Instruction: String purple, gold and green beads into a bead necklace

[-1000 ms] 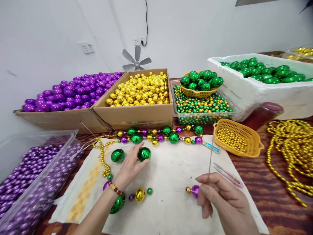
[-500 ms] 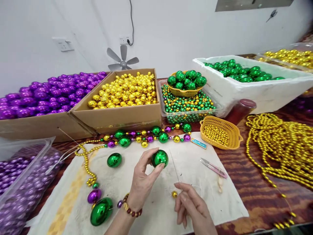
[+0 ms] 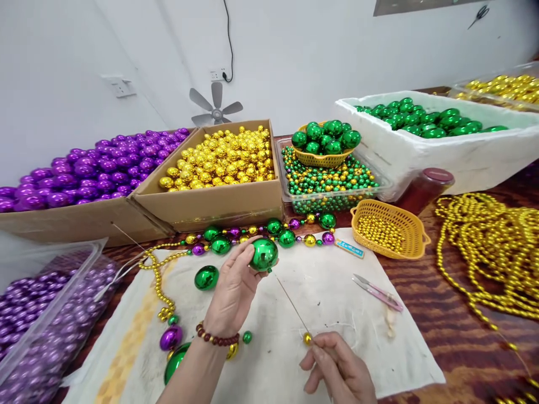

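Observation:
My left hand (image 3: 236, 275) has its fingers wrapped round a large shiny green ball (image 3: 264, 254), held above the white cloth (image 3: 290, 314). In my right hand (image 3: 337, 365), thumb and forefinger pinch a long thin needle (image 3: 292, 303). A small gold bead (image 3: 307, 338) sits on it close to my fingertips. The needle's tip points up at the underside of the green ball; whether it touches is too small to tell. Beside my left wrist lie a small green bead (image 3: 247, 336) and a partly hidden gold ball (image 3: 232, 351). A loose green ball (image 3: 206, 278) rests on the cloth.
A strung bead garland (image 3: 287, 238) curves along the cloth's back edge. Snips (image 3: 379, 293) and a yellow basket (image 3: 421, 239) of gold beads are on the right. Behind stand cardboard boxes (image 3: 210, 205) of balls and a foam box (image 3: 429, 154). Gold bead strands (image 3: 492, 264) lie far right.
My left hand has moved left and up with the green ball and turned it. The needle now slants toward the ball, and the gold bead is on it. The view has shifted slightly.

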Action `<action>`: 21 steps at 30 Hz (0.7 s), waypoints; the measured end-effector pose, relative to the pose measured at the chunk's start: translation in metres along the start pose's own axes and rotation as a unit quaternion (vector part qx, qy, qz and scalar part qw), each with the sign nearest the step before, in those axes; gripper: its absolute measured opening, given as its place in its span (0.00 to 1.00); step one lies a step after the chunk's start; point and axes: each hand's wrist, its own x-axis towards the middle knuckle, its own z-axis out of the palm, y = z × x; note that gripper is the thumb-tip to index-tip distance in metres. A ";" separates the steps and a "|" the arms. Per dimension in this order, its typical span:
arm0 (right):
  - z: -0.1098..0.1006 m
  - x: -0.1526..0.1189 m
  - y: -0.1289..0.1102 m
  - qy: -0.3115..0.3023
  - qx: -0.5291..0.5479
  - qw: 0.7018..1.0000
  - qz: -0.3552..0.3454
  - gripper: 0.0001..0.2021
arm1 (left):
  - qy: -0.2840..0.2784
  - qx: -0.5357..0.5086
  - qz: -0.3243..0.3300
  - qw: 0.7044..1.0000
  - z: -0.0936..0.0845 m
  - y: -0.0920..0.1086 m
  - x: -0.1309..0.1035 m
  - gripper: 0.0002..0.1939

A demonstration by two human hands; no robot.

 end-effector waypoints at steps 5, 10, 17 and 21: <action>0.002 0.000 0.005 -0.016 -0.016 1.000 -0.009 0.18 | -0.010 -0.039 -0.016 0.999 0.003 0.005 0.001 0.16; 0.001 0.000 0.001 -0.016 -0.010 1.000 0.001 0.17 | -0.011 -0.037 -0.005 0.999 0.005 0.001 -0.001 0.15; 0.000 -0.002 0.000 -0.028 0.000 0.999 0.022 0.17 | -0.007 -0.028 0.000 1.000 0.004 0.001 -0.002 0.17; 0.002 -0.002 -0.001 -0.025 0.005 0.999 0.018 0.16 | -0.009 -0.028 0.001 1.000 0.005 0.001 -0.003 0.17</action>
